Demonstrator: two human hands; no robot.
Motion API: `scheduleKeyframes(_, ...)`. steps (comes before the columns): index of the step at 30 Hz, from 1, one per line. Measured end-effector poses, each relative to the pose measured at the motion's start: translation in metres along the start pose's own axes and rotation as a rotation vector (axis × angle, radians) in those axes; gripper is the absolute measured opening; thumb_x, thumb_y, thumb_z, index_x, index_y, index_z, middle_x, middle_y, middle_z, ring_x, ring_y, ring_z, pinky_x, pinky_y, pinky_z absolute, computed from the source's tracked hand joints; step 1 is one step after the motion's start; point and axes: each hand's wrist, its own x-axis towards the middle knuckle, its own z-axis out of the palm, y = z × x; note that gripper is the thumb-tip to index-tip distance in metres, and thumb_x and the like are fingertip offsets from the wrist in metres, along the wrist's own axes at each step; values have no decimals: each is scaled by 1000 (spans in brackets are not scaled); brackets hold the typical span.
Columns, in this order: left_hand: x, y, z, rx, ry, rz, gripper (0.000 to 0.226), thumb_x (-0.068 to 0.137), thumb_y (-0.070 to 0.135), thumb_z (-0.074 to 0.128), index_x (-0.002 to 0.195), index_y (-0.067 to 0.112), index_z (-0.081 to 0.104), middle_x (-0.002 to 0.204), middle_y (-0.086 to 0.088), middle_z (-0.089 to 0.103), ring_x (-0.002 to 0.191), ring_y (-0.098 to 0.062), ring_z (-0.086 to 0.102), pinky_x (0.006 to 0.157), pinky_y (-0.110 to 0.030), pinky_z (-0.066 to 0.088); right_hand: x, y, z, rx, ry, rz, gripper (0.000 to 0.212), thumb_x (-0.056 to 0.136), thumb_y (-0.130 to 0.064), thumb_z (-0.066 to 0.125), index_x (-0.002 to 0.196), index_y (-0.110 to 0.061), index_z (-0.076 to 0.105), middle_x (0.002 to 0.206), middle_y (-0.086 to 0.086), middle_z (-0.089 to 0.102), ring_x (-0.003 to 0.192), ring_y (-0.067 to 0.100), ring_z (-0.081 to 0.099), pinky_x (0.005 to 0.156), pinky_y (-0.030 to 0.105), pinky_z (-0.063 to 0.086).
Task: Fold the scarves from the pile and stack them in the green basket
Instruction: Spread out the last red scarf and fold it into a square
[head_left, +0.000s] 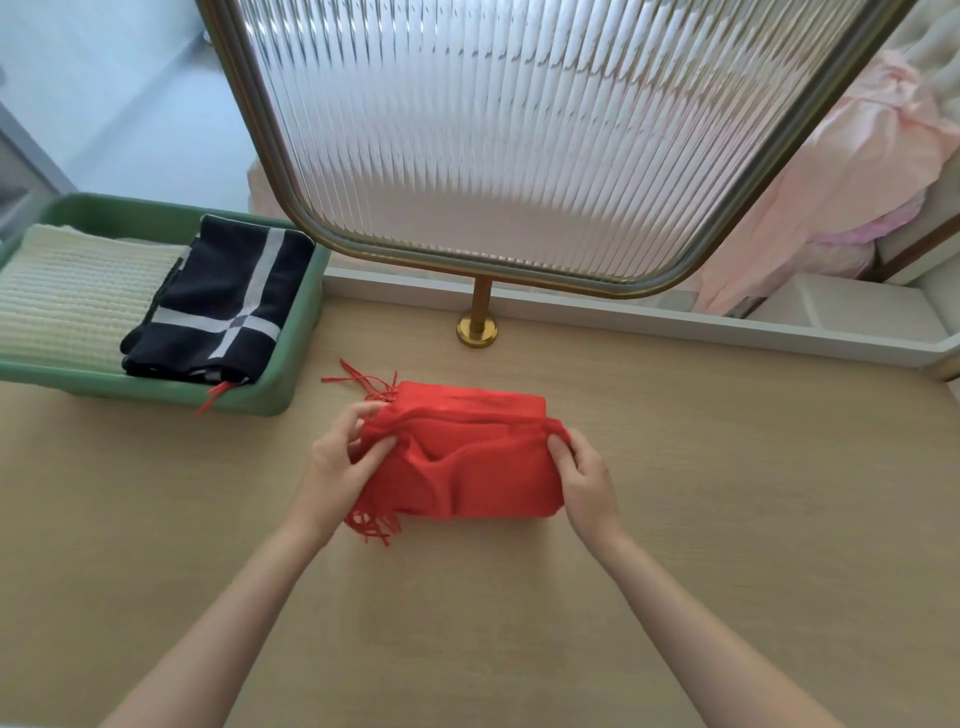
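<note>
- Left hand (335, 465) and right hand (589, 480) are seen nearest, on bare forearms cut off by the lower edge. The upper layer of the red scarf (467, 467) is pinched at its left end by the left thumb and fingers, and at its right end by the right ones.
- The red scarf is laid folded at the middle of the wooden table (701, 545). Its long axis runs left to right, and both fringed ends are turned to the left. The number of layers underneath cannot be told.
- Further back on the left, the green basket (293, 358) is set on the table, its left side cut off. A folded cream scarf (67, 296) is held in its left part, and a folded black scarf (223, 301) with white stripes lies against it on the right.
- A red strand (212, 399) is hung over the near rim from under the black scarf; its source is hidden.
- Behind, a ribbed glass panel (493, 130) is carried on a brass post (479, 312); everything beyond it is blurred.
</note>
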Motion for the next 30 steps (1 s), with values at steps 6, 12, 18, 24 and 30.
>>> scheduleKeyframes(6, 81, -16, 25, 102, 78, -247, 33, 96, 21, 57, 127, 12, 53, 105, 2, 63, 98, -8, 59, 81, -13, 42, 81, 9, 20, -221, 74, 188, 32, 102, -38, 35, 108, -17, 58, 95, 1, 66, 93, 23, 61, 81, 40, 46)
scheduleKeyframes(12, 57, -56, 25, 249, 174, -422, 45, 83, 40, 71, 115, 14, 54, 111, -6, 56, 104, -23, 55, 96, -41, 45, 67, 29, 23, -130, 97, 304, 36, 95, -46, 49, 118, -18, 47, 102, -2, 58, 94, 15, 55, 76, 26, 40)
scheduleKeyframes(18, 8, -72, 26, 302, 121, -468, 38, 74, 31, 81, 102, 17, 60, 92, -2, 69, 90, -22, 63, 80, -36, 48, 20, 55, 15, -109, 78, 310, 25, 82, -26, 75, 98, -18, 58, 85, -6, 63, 77, 2, 58, 64, 6, 42)
scheduleKeyframes(24, 14, -69, 21, 434, 228, -346, 18, 91, 22, 63, 104, 11, 68, 90, -10, 72, 85, -32, 65, 71, -39, 49, 25, 64, 16, -307, 148, 293, 9, 84, -27, 70, 81, -22, 63, 75, -6, 64, 79, 20, 61, 76, 34, 46)
scheduleKeyframes(30, 6, -71, 18, 71, 74, -412, 25, 94, 34, 59, 108, 15, 65, 106, 0, 70, 102, -15, 62, 86, -30, 42, 13, 63, 14, -115, 133, 357, 30, 81, -33, 74, 101, -13, 64, 90, 0, 65, 84, 14, 59, 72, 21, 42)
